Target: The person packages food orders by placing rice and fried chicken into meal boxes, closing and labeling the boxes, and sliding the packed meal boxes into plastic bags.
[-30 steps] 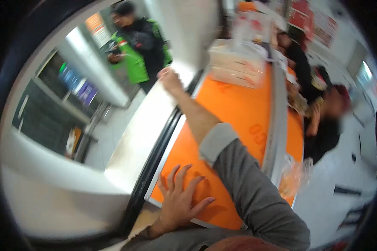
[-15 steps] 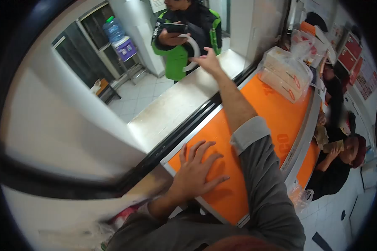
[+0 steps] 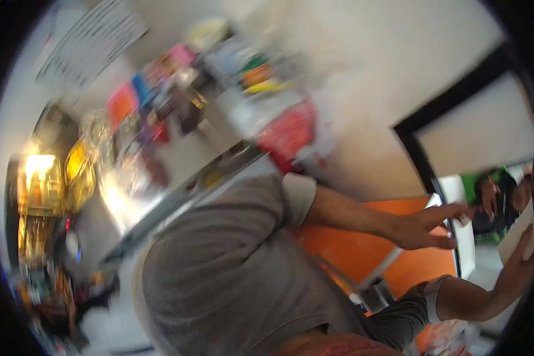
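Note:
My left hand (image 3: 424,229) hangs over the orange counter (image 3: 368,249) near the window frame, its fingers apart and nothing in them. At the far right edge of the view, my right hand (image 3: 523,249) holds a white paper (image 3: 513,236), its fingers partly cut off by the lens edge. Beyond the window stands a person in a green and black jacket (image 3: 471,188), whose hands are close to the paper.
To the left, a shelf or table (image 3: 210,139) carries blurred packets and a red plastic bag (image 3: 291,133). A written sheet (image 3: 92,47) is on the wall. Clear plastic bags (image 3: 448,337) lie at the lower right. Lights and yellow items glow at the far left.
The view has swung sharply left. My left hand has lifted off the orange counter. My right hand, empty at the window before, now has the white paper.

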Motion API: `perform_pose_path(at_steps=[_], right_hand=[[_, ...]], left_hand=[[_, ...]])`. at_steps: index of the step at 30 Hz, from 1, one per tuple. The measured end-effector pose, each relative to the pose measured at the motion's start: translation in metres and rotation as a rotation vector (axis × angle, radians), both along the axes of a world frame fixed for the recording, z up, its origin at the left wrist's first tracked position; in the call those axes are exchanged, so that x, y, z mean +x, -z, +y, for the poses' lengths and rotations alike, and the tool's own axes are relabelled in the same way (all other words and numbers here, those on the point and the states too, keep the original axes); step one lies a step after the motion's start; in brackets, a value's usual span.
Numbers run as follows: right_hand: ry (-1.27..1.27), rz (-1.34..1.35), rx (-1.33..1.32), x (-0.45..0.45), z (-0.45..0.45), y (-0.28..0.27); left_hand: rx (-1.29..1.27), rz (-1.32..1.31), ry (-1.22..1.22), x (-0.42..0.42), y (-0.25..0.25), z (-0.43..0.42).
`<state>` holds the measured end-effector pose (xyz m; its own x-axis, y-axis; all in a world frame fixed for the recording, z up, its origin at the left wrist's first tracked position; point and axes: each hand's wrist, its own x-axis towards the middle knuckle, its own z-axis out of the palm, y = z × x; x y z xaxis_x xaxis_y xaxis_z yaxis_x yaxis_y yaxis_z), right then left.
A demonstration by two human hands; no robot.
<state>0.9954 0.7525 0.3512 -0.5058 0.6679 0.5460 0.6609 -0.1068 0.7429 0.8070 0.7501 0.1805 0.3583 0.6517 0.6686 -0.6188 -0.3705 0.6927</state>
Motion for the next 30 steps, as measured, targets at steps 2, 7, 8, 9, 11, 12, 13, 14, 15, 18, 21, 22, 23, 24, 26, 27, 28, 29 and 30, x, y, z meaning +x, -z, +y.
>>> perform_pose_path(at_steps=[2,7,8,9,11,12,13,14,15,18,21,22,23,24,26,27,28,29,30], right_hand=[[-0.17,-0.118,-0.079,-0.104,-0.024,0.02],[-0.792,-0.097,-0.737,-0.306,-0.068,0.087],[-0.926,-0.063,-0.916,-0.334,-0.08,0.089],[-1.077,-0.055,-1.14,-0.36,-0.078,0.093],[-1.132,-0.006,-1.655,-0.431,-0.077,0.107],[-1.014,0.037,-1.939,-0.472,-0.078,0.118],[-1.078,0.139,-1.978,-0.51,-0.078,0.142],[-1.147,0.253,-2.011,-0.548,-0.076,0.183],[-1.205,0.327,-2.059,-0.594,-0.066,0.238],[-0.971,0.661,-2.192,-0.734,-0.041,0.404],[-0.482,1.164,-2.033,-0.82,-0.033,0.527],[-0.246,1.347,-2.047,-0.832,-0.049,0.535],[0.004,1.518,-2.036,-0.843,-0.06,0.541],[0.048,1.536,-2.103,-0.852,-0.066,0.549],[0.141,1.576,-2.231,-0.863,-0.073,0.565],[0.143,1.628,-2.247,-0.865,-0.07,0.582],[0.094,1.747,-2.266,-0.861,-0.073,0.585],[0.038,1.874,-2.278,-0.852,-0.078,0.589],[-0.029,2.003,-2.281,-0.846,-0.081,0.59]], left_hand=[[-0.13,-0.428,-0.003,-0.06,-0.015,-0.024],[-0.462,-0.459,-0.255,-0.237,0.016,-0.077],[-0.602,-0.507,-0.328,-0.266,0.031,-0.096],[-0.665,-0.494,-0.493,-0.301,0.051,-0.113],[-0.802,-0.577,-0.765,-0.373,0.09,-0.167],[-0.866,-0.498,-0.851,-0.407,0.11,-0.203],[-0.963,-0.437,-0.999,-0.435,0.131,-0.237],[-0.963,-0.423,-1.103,-0.458,0.154,-0.27],[-0.967,-0.414,-1.203,-0.477,0.168,-0.3],[-1.119,-0.308,-1.434,-0.522,0.183,-0.371],[-1.166,-0.037,-1.493,-0.564,0.206,-0.413],[-1.164,0.031,-1.488,-0.575,0.212,-0.42],[-1.164,0.096,-1.48,-0.587,0.217,-0.426],[-1.172,0.091,-1.413,-0.595,0.217,-0.426],[-1.181,0.081,-1.274,-0.602,0.212,-0.417],[-1.225,0.079,-1.223,-0.603,0.217,-0.41],[-1.223,0.113,-1.193,-0.602,0.22,-0.403],[-1.218,0.152,-1.162,-0.601,0.222,-0.396],[-1.207,0.191,-1.131,-0.601,0.224,-0.388]])
